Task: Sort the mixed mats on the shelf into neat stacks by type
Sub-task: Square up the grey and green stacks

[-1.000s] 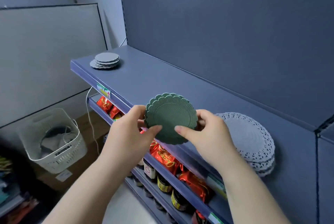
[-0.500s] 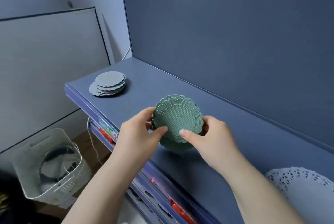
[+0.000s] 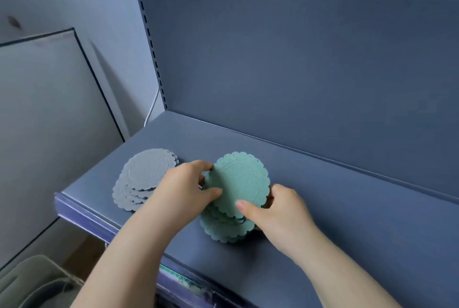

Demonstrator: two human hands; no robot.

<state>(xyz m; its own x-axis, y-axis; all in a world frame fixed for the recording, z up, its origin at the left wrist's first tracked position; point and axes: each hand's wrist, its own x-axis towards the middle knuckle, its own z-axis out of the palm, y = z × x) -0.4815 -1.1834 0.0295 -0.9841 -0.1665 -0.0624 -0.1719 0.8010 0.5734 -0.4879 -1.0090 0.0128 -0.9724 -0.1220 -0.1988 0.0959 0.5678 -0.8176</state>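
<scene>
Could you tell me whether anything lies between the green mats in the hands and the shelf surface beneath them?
Nothing visible does. The left hand and right hand hold the green mats over bare shelf, right of the grey stack and apart from it.

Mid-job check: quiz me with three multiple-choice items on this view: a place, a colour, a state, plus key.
1. The grey mat stack lies where from the green mat stack? A left B right C on top
2. The held top mat is: A red B green C white
3. That top mat is: A folded B lying untouched C pinched by both hands

Key: 1A, grey sits nearer the shelf's left end. 2B, it matches the stack below. 3C, left hand and right hand grip opposite edges.
</scene>
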